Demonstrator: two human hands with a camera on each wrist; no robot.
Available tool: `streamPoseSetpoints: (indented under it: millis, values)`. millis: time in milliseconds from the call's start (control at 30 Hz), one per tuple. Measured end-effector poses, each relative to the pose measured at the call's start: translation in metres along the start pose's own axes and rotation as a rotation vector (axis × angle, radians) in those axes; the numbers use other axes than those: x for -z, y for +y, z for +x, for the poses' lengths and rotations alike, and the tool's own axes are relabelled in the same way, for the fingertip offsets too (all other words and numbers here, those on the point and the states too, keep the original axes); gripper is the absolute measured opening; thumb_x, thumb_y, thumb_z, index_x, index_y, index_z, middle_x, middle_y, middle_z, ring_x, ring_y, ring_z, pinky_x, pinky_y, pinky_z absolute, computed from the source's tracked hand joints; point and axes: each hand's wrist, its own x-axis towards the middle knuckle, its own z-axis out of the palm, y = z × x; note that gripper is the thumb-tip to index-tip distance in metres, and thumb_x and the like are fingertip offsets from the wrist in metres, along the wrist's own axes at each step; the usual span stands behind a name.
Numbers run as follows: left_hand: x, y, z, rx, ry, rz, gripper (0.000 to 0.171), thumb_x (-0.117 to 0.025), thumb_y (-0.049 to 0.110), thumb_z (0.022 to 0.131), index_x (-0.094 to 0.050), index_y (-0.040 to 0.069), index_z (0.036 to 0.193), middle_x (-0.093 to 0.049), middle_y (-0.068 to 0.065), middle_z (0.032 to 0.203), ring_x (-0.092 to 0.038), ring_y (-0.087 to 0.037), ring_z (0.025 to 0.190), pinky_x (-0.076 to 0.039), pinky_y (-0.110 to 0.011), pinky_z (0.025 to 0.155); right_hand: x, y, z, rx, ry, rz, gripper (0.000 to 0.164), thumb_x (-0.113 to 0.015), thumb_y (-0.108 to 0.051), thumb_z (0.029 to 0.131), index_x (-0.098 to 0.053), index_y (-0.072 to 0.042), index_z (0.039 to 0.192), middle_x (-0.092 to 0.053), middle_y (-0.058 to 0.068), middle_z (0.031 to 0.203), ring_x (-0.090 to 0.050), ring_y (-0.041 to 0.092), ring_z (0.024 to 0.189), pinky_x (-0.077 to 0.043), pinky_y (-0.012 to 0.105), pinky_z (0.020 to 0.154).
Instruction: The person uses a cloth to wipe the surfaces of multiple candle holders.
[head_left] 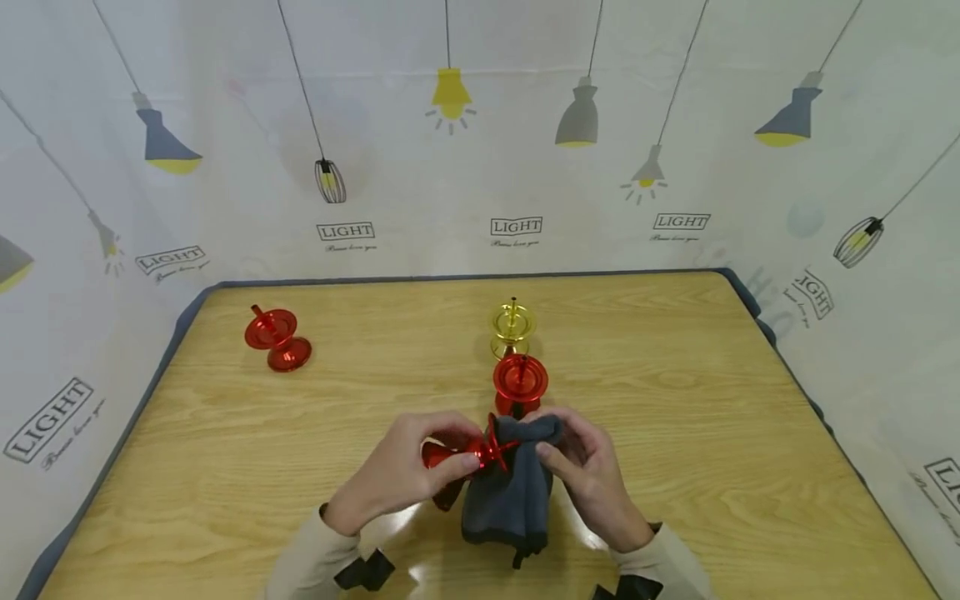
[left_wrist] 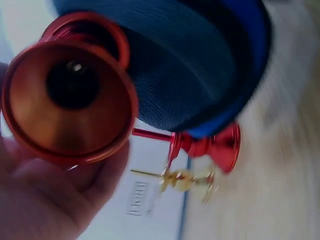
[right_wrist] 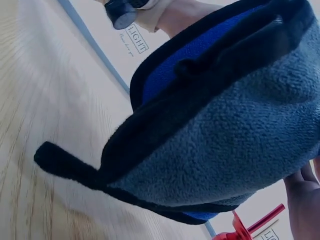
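Observation:
My left hand (head_left: 397, 471) grips a shiny red candle holder (head_left: 480, 452) tipped on its side, its dish and spike turned to the right. In the left wrist view its hollow flared base (left_wrist: 30, 95) faces the camera. A grey-blue cloth (head_left: 506, 504) with dark edging hangs from my right hand (head_left: 596, 475), whose thumb and fingers pinch its upper part. The cloth overlaps the dish and spike of the held candle holder. Part of the right hand's fingers is hidden behind the cloth. In the right wrist view the cloth (right_wrist: 225, 135) shows a bright blue inner side.
Just beyond my hands stands another red candle holder (head_left: 521, 379), with a gold one (head_left: 512, 322) behind it. A third red candle holder (head_left: 272, 330) is at the table's far left. White walls printed with lamps enclose the wooden table (head_left: 675, 375).

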Motion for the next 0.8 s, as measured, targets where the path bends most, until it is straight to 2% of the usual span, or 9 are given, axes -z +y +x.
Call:
streamPoseSetpoints:
  millis: [33, 100, 200, 267, 433, 533, 567, 633, 800]
  values:
    - [0.002, -0.002, 0.001, 0.038, -0.038, -0.045, 0.019, -0.068, 0.019, 0.098, -0.072, 0.007, 0.111, -0.075, -0.007, 0.1, -0.07, -0.008, 0.088, -0.06, -0.027, 0.077, 0.0, 0.0, 0.0, 0.011, -0.005, -0.001, 0.025, -0.055, 0.007, 0.098, -0.06, 0.002, 0.122, -0.067, 0.0, 0.119, -0.063, 0.014, 0.112, -0.051, 0.025, 0.097]
    - [0.005, -0.005, 0.004, 0.077, -0.084, -0.072, 0.021, -0.064, 0.021, 0.1, -0.072, 0.006, 0.112, -0.075, -0.008, 0.099, -0.069, -0.007, 0.085, -0.058, -0.027, 0.077, 0.0, 0.001, -0.001, 0.017, -0.007, -0.003, 0.025, -0.055, 0.008, 0.098, -0.059, 0.002, 0.122, -0.067, 0.0, 0.119, -0.063, 0.014, 0.112, -0.051, 0.026, 0.097]
    - [0.003, -0.007, 0.005, 0.073, -0.079, -0.069, 0.025, -0.063, 0.021, 0.101, -0.07, 0.004, 0.117, -0.075, -0.01, 0.104, -0.07, -0.007, 0.088, -0.059, -0.026, 0.079, 0.0, 0.001, -0.001, -0.006, 0.021, -0.017, 0.025, -0.056, 0.006, 0.099, -0.06, 0.0, 0.123, -0.068, -0.001, 0.12, -0.064, 0.013, 0.111, -0.052, 0.025, 0.094]
    - [-0.001, -0.005, 0.004, 0.019, -0.019, -0.004, 0.028, -0.069, 0.021, 0.097, -0.069, 0.005, 0.121, -0.074, -0.008, 0.107, -0.07, -0.008, 0.09, -0.059, -0.026, 0.079, -0.001, 0.001, 0.0, -0.022, 0.051, -0.02, 0.027, -0.055, 0.005, 0.1, -0.061, -0.003, 0.125, -0.068, -0.002, 0.12, -0.064, 0.012, 0.109, -0.054, 0.024, 0.091]
    - [-0.013, -0.002, 0.0, -0.188, 0.198, 0.268, 0.045, -0.087, 0.019, 0.081, -0.069, 0.007, 0.12, -0.072, -0.003, 0.109, -0.069, -0.012, 0.096, -0.06, -0.025, 0.079, -0.002, 0.0, 0.002, -0.017, 0.09, 0.039, 0.028, -0.054, 0.008, 0.099, -0.059, -0.001, 0.125, -0.069, -0.003, 0.12, -0.064, 0.01, 0.105, -0.055, 0.023, 0.082]
    - [-0.014, -0.002, -0.002, -0.246, 0.269, 0.356, 0.045, -0.089, 0.016, 0.076, -0.07, 0.007, 0.116, -0.072, -0.003, 0.107, -0.068, -0.013, 0.096, -0.06, -0.025, 0.079, -0.003, 0.001, 0.003, -0.01, 0.087, 0.045, 0.028, -0.056, 0.009, 0.098, -0.06, -0.001, 0.124, -0.069, -0.003, 0.118, -0.064, 0.01, 0.104, -0.055, 0.022, 0.082]
    - [-0.014, -0.002, -0.002, -0.245, 0.274, 0.358, 0.044, -0.089, 0.015, 0.076, -0.07, 0.007, 0.115, -0.073, -0.003, 0.107, -0.069, -0.013, 0.095, -0.06, -0.026, 0.078, -0.003, 0.001, 0.003, -0.014, 0.086, 0.038, 0.028, -0.056, 0.008, 0.098, -0.06, -0.001, 0.124, -0.069, -0.003, 0.118, -0.064, 0.01, 0.104, -0.055, 0.022, 0.082]
    - [-0.012, -0.002, -0.003, -0.209, 0.247, 0.304, 0.039, -0.088, 0.015, 0.078, -0.07, 0.008, 0.113, -0.074, -0.003, 0.104, -0.069, -0.011, 0.091, -0.06, -0.026, 0.076, -0.003, 0.001, 0.003, -0.02, 0.084, 0.01, 0.028, -0.057, 0.007, 0.098, -0.061, -0.002, 0.124, -0.069, -0.003, 0.117, -0.064, 0.01, 0.105, -0.055, 0.023, 0.085]
    - [0.001, -0.004, -0.002, 0.013, 0.039, 0.021, 0.018, -0.076, 0.019, 0.092, -0.073, 0.01, 0.108, -0.074, -0.002, 0.091, -0.069, -0.006, 0.077, -0.059, -0.026, 0.068, -0.003, 0.0, 0.001, -0.001, 0.046, -0.085, 0.025, -0.059, 0.008, 0.097, -0.06, 0.005, 0.121, -0.067, 0.0, 0.118, -0.064, 0.012, 0.109, -0.053, 0.023, 0.091]
